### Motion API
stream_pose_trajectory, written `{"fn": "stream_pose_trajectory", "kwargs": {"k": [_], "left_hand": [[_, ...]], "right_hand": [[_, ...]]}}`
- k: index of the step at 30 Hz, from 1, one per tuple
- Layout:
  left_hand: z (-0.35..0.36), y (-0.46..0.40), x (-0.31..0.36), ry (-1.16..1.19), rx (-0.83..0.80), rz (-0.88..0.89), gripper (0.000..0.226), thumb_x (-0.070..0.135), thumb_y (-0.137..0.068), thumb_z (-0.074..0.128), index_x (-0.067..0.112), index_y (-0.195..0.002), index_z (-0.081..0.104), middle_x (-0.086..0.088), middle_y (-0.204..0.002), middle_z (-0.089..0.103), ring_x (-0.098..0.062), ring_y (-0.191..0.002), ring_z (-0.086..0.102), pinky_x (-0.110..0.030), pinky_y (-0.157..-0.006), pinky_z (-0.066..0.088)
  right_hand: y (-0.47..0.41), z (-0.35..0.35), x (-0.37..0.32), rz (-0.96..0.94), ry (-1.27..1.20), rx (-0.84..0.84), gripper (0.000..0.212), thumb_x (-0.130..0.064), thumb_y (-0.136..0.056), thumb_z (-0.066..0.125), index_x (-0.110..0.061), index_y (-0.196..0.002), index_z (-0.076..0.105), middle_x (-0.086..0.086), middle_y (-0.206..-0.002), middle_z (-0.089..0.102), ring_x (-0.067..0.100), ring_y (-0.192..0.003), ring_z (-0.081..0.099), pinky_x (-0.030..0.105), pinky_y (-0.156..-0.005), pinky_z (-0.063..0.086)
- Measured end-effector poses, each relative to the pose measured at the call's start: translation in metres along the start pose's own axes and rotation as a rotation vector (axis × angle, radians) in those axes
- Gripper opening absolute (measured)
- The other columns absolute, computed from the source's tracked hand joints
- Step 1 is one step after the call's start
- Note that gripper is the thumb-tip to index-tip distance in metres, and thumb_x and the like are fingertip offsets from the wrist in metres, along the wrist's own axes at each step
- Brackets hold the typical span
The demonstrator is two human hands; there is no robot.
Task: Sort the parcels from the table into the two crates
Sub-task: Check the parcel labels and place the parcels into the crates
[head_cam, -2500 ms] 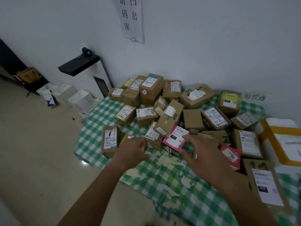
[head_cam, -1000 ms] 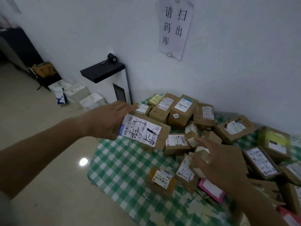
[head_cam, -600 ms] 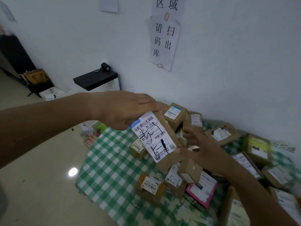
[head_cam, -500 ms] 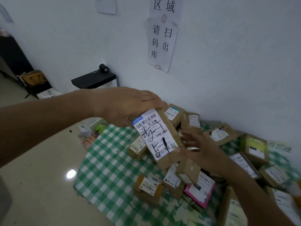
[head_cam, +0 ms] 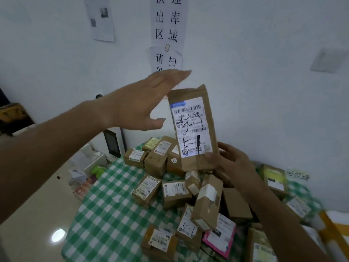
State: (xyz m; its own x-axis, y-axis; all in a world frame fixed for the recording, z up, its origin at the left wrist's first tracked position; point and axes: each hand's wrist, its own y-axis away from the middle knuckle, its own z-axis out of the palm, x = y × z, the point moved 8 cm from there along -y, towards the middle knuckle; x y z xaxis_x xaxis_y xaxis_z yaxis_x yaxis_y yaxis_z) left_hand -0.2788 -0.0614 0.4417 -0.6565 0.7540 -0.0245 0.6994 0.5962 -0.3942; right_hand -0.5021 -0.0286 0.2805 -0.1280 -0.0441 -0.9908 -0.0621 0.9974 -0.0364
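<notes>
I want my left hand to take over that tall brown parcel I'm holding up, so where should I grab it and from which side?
Grip the upper half of the tall brown parcel, coming in from its left edge. It stands upright, the right hand pinches only its bottom corner, and the open left hand hangs beside its top-left edge. The parcel looks flat, so thumb on the label face and fingers behind should probably close on it.

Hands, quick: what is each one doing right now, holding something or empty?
Left hand: open, fingers straight, holding nothing, beside the raised parcel.
Right hand: holding that parcel upright by its lower end.
</notes>
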Motion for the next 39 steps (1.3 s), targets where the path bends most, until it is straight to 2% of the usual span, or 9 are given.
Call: {"fn": "stream_pose_trajectory", "kwargs": {"k": [5, 9, 14, 18, 24, 26, 30, 35, 39], "left_hand": [[0.04, 0.008, -0.018, 0.792, 0.226, -0.5, 0.104, 0.071, -0.072, 0.078, 0.034, -0.158, 0.033, 0.018, -0.153, 0.048, 0.001, -0.134, 0.051, -0.029, -0.111, 0.046], [0.09, 0.003, -0.014, 1.171, 0.168, -0.671, 0.114, 0.087, -0.043, 0.082, 0.027, -0.138, 0.061, 0.01, -0.133, 0.07, -0.01, -0.117, 0.069, -0.039, -0.104, 0.056], [0.108, -0.013, -0.007, 1.383, 0.17, -0.601, 0.081, 0.059, -0.059, 0.088, 0.017, -0.127, 0.071, 0.001, -0.119, 0.077, -0.02, -0.114, 0.072, -0.04, -0.102, 0.056], [0.113, -0.029, -0.005, 1.426, 0.183, -0.538, 0.079, 0.054, -0.063, 0.086, 0.017, -0.131, 0.069, 0.001, -0.122, 0.077, -0.022, -0.114, 0.072, -0.043, -0.104, 0.055], [0.131, -0.062, 0.02, 1.471, 0.154, -0.433, 0.069, 0.051, -0.065, 0.087, 0.019, -0.125, 0.074, 0.001, -0.118, 0.078, -0.022, -0.111, 0.074, -0.043, -0.102, 0.055], [0.14, -0.073, 0.035, 1.495, 0.124, -0.415, 0.07, 0.051, -0.064, 0.089, 0.02, -0.124, 0.074, 0.002, -0.117, 0.078, -0.019, -0.111, 0.074, -0.042, -0.101, 0.055], [0.152, -0.095, 0.075, 1.553, 0.064, -0.36, 0.054, 0.048, -0.064, 0.091, 0.025, -0.113, 0.081, -0.001, -0.113, 0.079, -0.02, -0.107, 0.075, -0.04, -0.1, 0.056], [0.153, -0.128, 0.147, 1.597, -0.04, -0.26, 0.057, 0.047, -0.064, 0.09, 0.02, -0.114, 0.08, -0.003, -0.113, 0.079, -0.024, -0.106, 0.075, -0.039, -0.097, 0.057], [0.148, -0.153, 0.238, 1.658, -0.147, -0.13, 0.056, 0.042, -0.064, 0.09, 0.016, -0.113, 0.08, -0.004, -0.114, 0.079, -0.02, -0.103, 0.076, -0.024, -0.08, 0.059]], "right_hand": [[-0.012, -0.007, -0.031, -0.067, -0.174, 0.114, 0.088, -0.057, -0.066, 0.086, -0.022, -0.14, 0.057, -0.004, -0.115, 0.077, 0.017, -0.106, 0.074, 0.043, -0.098, 0.057], [-0.019, -0.009, -0.054, -0.141, -0.225, 0.182, 0.079, -0.051, -0.064, 0.083, -0.024, -0.135, 0.059, -0.006, -0.111, 0.078, 0.014, -0.1, 0.076, 0.023, -0.077, 0.061], [-0.021, -0.015, -0.067, -0.201, -0.239, 0.229, 0.076, -0.052, -0.061, 0.083, -0.03, -0.13, 0.06, -0.009, -0.11, 0.078, 0.011, -0.099, 0.076, 0.016, -0.07, 0.058], [-0.016, -0.027, -0.067, -0.23, -0.247, 0.241, 0.058, -0.043, -0.076, 0.086, -0.031, -0.127, 0.062, -0.005, -0.114, 0.077, 0.014, -0.102, 0.075, 0.018, -0.075, 0.059], [0.003, -0.065, -0.054, -0.209, -0.217, 0.338, 0.075, -0.053, -0.069, 0.089, -0.031, -0.133, 0.058, 0.002, -0.122, 0.075, 0.023, -0.113, 0.072, 0.032, -0.092, 0.059], [0.016, -0.081, -0.051, -0.207, -0.205, 0.387, 0.075, -0.05, -0.069, 0.089, -0.029, -0.133, 0.058, 0.002, -0.121, 0.075, 0.023, -0.113, 0.072, 0.028, -0.091, 0.058], [0.046, -0.117, -0.043, -0.209, -0.211, 0.491, 0.072, -0.041, -0.073, 0.089, -0.023, -0.135, 0.056, 0.003, -0.118, 0.076, 0.023, -0.108, 0.074, 0.022, -0.085, 0.059], [0.105, -0.166, -0.043, -0.213, -0.179, 0.648, 0.093, -0.058, -0.059, 0.092, -0.025, -0.137, 0.054, 0.0, -0.116, 0.077, 0.021, -0.108, 0.074, 0.031, -0.092, 0.06], [0.18, -0.22, -0.043, -0.231, -0.18, 0.793, 0.082, -0.052, -0.065, 0.09, -0.027, -0.135, 0.055, 0.001, -0.114, 0.078, 0.018, -0.108, 0.074, 0.029, -0.093, 0.059]]}}
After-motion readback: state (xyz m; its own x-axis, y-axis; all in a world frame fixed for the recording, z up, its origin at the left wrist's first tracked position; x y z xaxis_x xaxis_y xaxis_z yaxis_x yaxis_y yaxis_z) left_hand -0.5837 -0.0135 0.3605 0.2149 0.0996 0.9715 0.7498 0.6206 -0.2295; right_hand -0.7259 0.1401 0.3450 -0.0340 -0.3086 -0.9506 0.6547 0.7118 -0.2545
